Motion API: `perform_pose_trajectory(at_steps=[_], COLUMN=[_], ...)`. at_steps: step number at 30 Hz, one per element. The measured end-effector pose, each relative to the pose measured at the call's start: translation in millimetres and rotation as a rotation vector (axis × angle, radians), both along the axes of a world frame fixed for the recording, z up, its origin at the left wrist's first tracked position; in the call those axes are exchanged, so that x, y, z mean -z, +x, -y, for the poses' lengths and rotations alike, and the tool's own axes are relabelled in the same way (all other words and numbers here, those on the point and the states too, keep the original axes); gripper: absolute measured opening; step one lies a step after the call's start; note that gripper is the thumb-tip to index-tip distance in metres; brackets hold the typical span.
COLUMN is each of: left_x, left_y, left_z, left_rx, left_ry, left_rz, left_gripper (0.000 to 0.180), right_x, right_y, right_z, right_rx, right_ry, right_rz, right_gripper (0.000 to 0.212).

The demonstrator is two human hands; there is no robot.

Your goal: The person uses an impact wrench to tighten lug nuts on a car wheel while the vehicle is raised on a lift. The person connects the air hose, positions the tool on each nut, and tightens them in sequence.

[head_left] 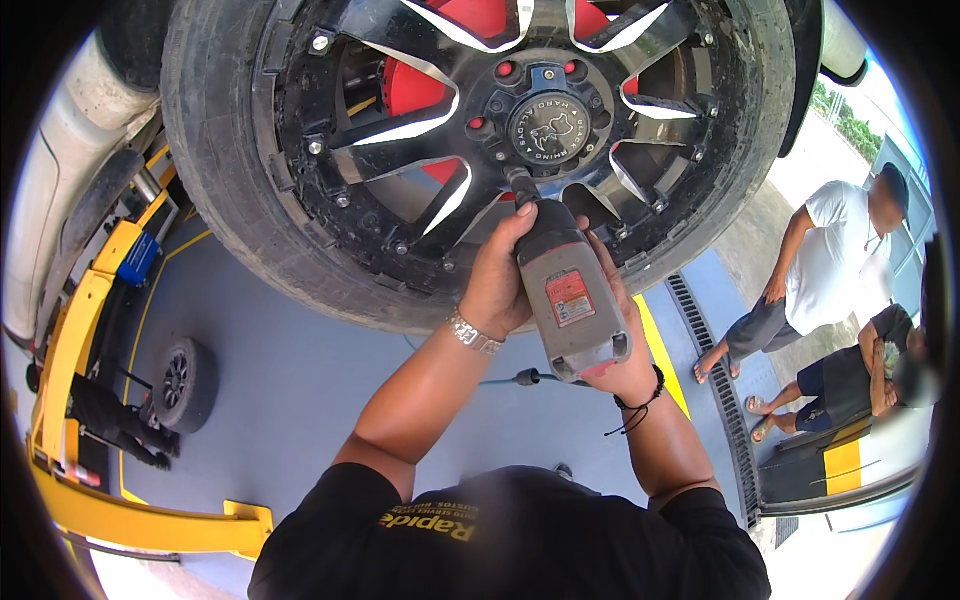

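A cordless impact wrench (562,285) with a dark nose and a grey body points up at a large wheel (390,160). Its socket (518,182) meets the hub area just below and left of the round centre cap (549,129); whether it sits on a lug nut I cannot make out. My left hand (500,270), below a metal watch band, wraps the tool's left side near the nose. On the other side my right hand (625,340) grips the tool, its fingers partly hidden behind the body. Red parts show between the black-and-silver spokes.
A yellow lift arm (150,525) curves along the lower left. Beyond it, a person in black (110,415) is beside another wheel (186,385). Two people (835,240) are at the right, past a floor drain grate (715,400). A hose (525,378) runs behind my arms.
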State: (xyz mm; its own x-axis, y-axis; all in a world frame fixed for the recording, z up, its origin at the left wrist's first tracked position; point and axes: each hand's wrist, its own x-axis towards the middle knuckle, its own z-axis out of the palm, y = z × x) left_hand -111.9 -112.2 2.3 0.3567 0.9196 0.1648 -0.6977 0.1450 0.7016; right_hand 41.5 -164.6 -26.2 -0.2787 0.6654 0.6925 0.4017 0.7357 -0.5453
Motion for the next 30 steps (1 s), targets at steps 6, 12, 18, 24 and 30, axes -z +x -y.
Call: perform_pose_trajectory(at_steps=[6, 12, 18, 24, 30], left_x=[-9, -2, 10, 14, 7], left_y=[-8, 16, 37, 37, 31], left_z=[2, 7, -8, -20, -19], left_rx=[-0.130, 0.097, 0.045, 0.184, 0.146], left_ry=[-0.067, -0.036, -0.018, 0.059, -0.075], left_rz=[-0.042, 0.318, 0.567, 0.698, 0.550], left_gripper=[0.051, 0.072, 0.073, 0.072, 0.073], right_x=[0, -54, -106, -107, -88], right_y=[-12, 16, 27, 24, 23], right_z=[-14, -14, -17, -21, -21], right_rx=[0.043, 0.024, 0.058, 0.098, 0.086], right_ry=[0.060, -0.125, -0.004, -0.036, -0.043], right_rz=[-0.007, 0.358, 0.840, 0.783, 0.638], right_gripper=[0.108, 0.112, 0.099, 0.098, 0.106])
